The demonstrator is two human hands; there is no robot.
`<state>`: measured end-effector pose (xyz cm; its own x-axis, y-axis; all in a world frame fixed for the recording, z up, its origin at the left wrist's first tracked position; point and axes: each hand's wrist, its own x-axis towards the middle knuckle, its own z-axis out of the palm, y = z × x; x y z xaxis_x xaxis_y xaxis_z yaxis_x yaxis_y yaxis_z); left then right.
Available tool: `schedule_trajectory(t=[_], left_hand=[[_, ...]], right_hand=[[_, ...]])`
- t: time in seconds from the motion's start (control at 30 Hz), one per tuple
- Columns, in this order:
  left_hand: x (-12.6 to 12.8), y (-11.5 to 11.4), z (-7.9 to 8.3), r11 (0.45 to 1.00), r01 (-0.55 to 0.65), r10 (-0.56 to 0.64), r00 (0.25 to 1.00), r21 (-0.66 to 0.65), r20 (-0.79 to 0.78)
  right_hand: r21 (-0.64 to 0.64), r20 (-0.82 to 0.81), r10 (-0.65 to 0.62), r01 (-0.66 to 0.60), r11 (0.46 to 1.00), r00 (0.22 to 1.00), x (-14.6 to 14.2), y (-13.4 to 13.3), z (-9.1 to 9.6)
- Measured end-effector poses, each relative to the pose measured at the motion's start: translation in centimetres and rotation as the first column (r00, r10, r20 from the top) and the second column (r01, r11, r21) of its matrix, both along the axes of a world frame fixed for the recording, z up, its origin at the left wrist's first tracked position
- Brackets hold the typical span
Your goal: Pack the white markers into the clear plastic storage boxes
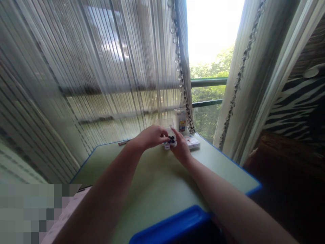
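A small clear plastic case (pixel 167 147) with its lid raised stands near the far edge of the table. Several dark round pieces show inside it. My left hand (pixel 151 136) comes over the case from the left, with thumb and fingertips drawn together at the dark pieces. Whatever is between those fingertips is too small to make out. Along the case's right side, my right hand (pixel 180 146) grips it, thumb toward me and fingers on the far side.
Right of the case lies a flat white box (pixel 192 141). Behind it stands a clear container with a coloured label (pixel 182 125). A red-tipped pen (pixel 123 142) lies to the left. The pale green table (pixel 152 189) has a blue edge. A blue chair back (pixel 172 225) is close to me; string curtains (pixel 122 74) hang behind.
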<state>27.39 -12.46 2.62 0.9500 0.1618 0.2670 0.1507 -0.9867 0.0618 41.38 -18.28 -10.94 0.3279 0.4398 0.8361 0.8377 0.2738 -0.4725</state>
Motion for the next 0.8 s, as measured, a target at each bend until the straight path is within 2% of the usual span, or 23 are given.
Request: schedule_trajectory(t=[0.1,0.23,0.37,0.47,0.6,0.7,0.8], left_hand=[[0.0,0.1,0.0,0.997,-0.065,0.061,0.992,0.030,0.107],[-0.1,1.0,0.1,0.960,-0.271,0.236,0.918,0.071,0.318],[-0.2,3.2,-0.8,0.886,-0.458,0.423,0.862,0.071,0.280],[-0.1,5.0,-2.5,0.809,-0.583,0.547,0.794,0.074,0.265],[0.1,6.3,-6.2,0.739,-0.666,0.630,0.737,0.102,0.245],[0.0,6.9,-8.7,0.727,-0.669,0.641,0.741,0.151,0.199],[-0.5,7.7,-10.3,0.732,-0.664,0.646,0.747,0.153,0.154]], right_hand=[[0.011,-0.015,-0.008,0.008,1.000,1.000,0.0,0.0,0.0],[0.002,-0.021,0.001,-0.001,1.000,1.000,0.0,-0.1,0.1],[-0.032,-0.012,0.020,-0.020,0.999,1.000,0.1,-0.2,0.1],[-0.056,0.025,0.028,-0.026,0.998,0.999,0.2,-0.2,-0.1],[-0.066,0.048,0.041,-0.038,0.997,0.998,0.2,-0.2,-0.3],[-0.077,0.024,0.043,-0.041,0.996,0.999,0.0,-0.3,-0.3],[-0.086,0.014,0.051,-0.049,0.995,0.999,-0.2,-0.5,-0.2]])
